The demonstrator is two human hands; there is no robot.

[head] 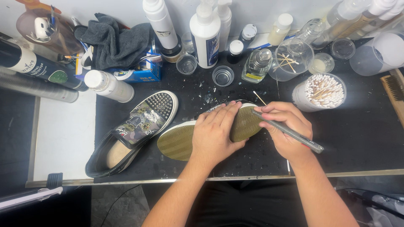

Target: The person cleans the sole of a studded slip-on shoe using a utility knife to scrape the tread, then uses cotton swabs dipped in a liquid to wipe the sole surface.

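While the left hand [216, 132] is pressing flat, fingers together, across the middle of an upturned slip-on shoe with an olive-green ribbed rubber sole [181, 141], the right hand [283, 126] is pinching a slim grey metal tool [290, 132] between thumb and fingers. Tool tip is touching the toe end of the sole, just beside the left fingertips. Handle is angling out to the lower right, past the wrist.

Upturned shoe is lying sole-up on the black mat of the work surface [362, 138], near the front edge, toe pointing right.

Matching camouflage-patterned slip-on shoe with a studded toe and white rubber rim [134, 130] is sitting upright just left of it, toe nearly touching the upturned heel.

White round tub packed with cotton swabs [322, 91] is standing close above the right hand. Single loose swab [259, 98] is lying on the mat near the toe.

Back row: tall white pump bottle with a blue label [205, 35], small clear glass bottle [256, 65], empty clear plastic cups [223, 75]. Crumpled dark grey cloth [113, 42] is heaped at upper left. White spray can [109, 86] is lying on its side below it. Wooden-handled brush [395, 94] is showing at the right edge. Small pale flecks are scattered on the mat around the shoes
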